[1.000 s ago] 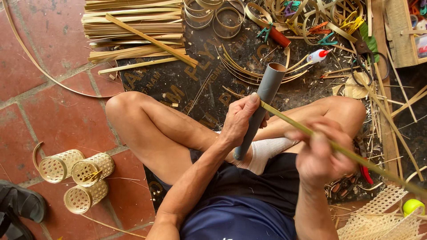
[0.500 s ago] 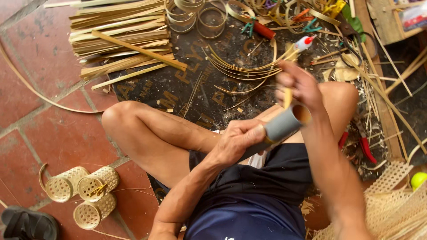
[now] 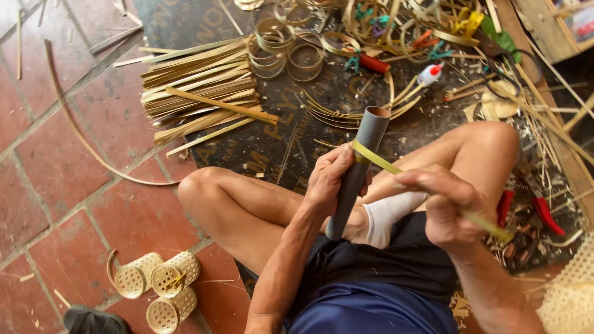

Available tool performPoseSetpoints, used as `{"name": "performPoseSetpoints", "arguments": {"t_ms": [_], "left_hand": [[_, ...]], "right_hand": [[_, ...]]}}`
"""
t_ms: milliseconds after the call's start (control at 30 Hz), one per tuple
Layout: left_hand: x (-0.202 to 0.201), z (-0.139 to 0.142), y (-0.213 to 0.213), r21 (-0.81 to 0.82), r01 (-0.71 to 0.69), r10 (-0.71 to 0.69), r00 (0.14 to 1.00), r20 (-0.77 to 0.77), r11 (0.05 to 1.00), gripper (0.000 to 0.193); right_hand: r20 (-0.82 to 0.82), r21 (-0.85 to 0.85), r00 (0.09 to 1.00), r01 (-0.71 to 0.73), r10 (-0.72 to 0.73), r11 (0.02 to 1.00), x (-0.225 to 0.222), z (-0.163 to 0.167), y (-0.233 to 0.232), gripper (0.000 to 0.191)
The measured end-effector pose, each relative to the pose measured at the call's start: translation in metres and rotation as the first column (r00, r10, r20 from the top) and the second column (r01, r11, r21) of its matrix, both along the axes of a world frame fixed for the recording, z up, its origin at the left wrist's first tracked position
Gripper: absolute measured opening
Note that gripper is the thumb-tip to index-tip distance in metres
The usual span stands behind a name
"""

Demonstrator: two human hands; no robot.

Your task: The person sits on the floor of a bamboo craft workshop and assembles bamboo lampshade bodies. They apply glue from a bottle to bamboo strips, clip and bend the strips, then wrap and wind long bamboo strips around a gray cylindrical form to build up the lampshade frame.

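Note:
I sit cross-legged on a dark mat. My left hand grips a grey tube that stands tilted, its open end up and away from me. A thin yellow-green bamboo strip lies against the tube just under my left thumb and runs right and towards me. My right hand pinches this strip near its middle. The strip's far end passes beyond my right hand towards red-handled pliers.
A bundle of flat bamboo slats lies on the mat to the left. Bamboo rings and curved strips sit beyond the tube. Three small woven baskets rest on the red tile floor at the lower left. A woven piece lies at the right edge.
My right hand has come back from the tube's open end to the strip. The tube is more upright again, and the strip lies across it again.

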State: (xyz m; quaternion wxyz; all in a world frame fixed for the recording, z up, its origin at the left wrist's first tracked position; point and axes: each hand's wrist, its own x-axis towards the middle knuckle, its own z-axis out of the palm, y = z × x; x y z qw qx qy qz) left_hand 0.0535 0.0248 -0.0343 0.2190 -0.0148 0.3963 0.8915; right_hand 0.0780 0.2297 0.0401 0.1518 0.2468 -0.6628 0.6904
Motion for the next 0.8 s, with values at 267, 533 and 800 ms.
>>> {"name": "performPoseSetpoints", "arguments": {"t_ms": [267, 533, 800], "left_hand": [[0.024, 0.042, 0.006, 0.164, 0.562, -0.551, 0.827, -0.110, 0.811, 0.062], [0.009, 0.064, -0.018, -0.790, 0.295, -0.777, 0.538, -0.328, 0.538, 0.042], [-0.009, 0.048, -0.017, -0.788, -0.593, -0.562, 0.712, -0.421, -0.162, 0.057]], "right_hand": [[0.127, -0.600, 0.779, -0.433, 0.614, 0.673, -0.042, -0.073, 0.024, 0.016], [0.611, 0.293, 0.317, -0.942, 0.725, 0.165, -0.104, 0.035, 0.019, 0.020], [0.304, 0.473, 0.953, -0.146, -0.005, 0.869, -0.039, 0.018, -0.014, 0.028]]}}
